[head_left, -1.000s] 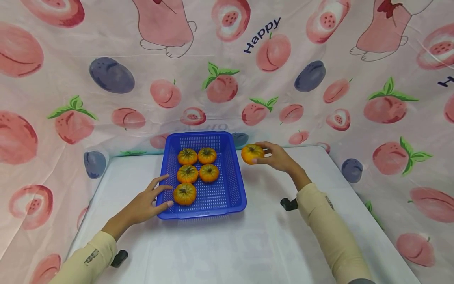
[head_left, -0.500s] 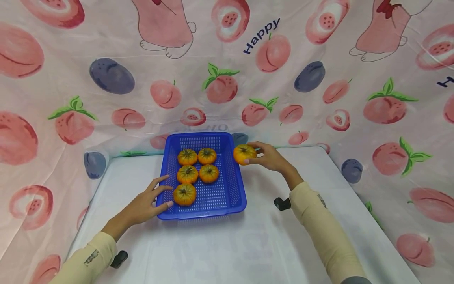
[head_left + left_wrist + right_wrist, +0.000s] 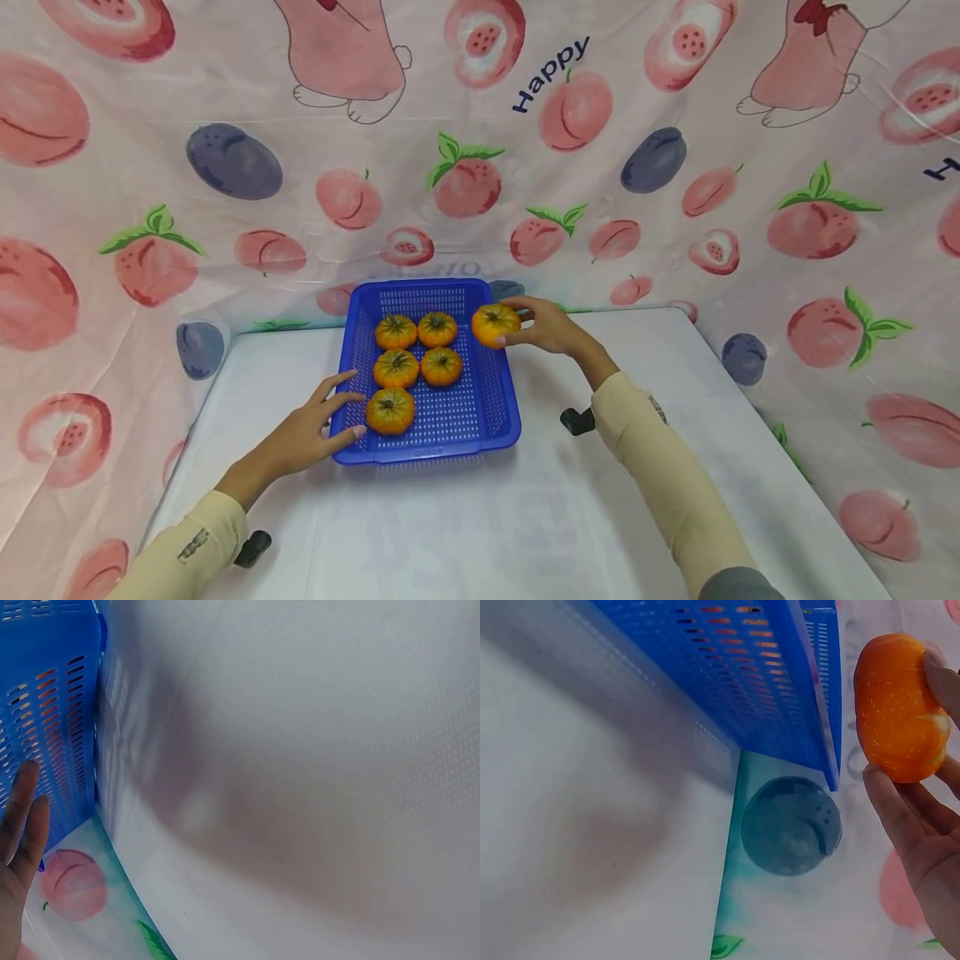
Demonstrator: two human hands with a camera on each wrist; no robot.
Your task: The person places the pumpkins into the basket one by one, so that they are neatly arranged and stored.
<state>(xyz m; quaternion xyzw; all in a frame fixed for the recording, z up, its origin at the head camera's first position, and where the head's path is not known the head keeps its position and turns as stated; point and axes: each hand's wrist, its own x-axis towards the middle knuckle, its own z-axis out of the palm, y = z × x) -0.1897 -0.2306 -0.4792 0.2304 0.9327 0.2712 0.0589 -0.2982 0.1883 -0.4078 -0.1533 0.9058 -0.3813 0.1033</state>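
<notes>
My right hand grips a small orange pumpkin between thumb and fingers, above the right rim of a blue plastic basket. In the right wrist view the same pumpkin is held clear of the basket wall. Inside the basket, several similar pumpkins sit in the left and middle part. At the basket's left side my left hand rests with spread fingers on the rim. The left wrist view shows its fingers extended along the slotted wall.
The basket stands on a white table, near its far edge. Behind and to both sides hangs a cloth printed with peaches. A black device is at the right cuff, another black device at the left.
My right hand has carried its pumpkin leftward, from outside the basket to above its right rim. The left hand and the pumpkins in the basket have stayed put.
</notes>
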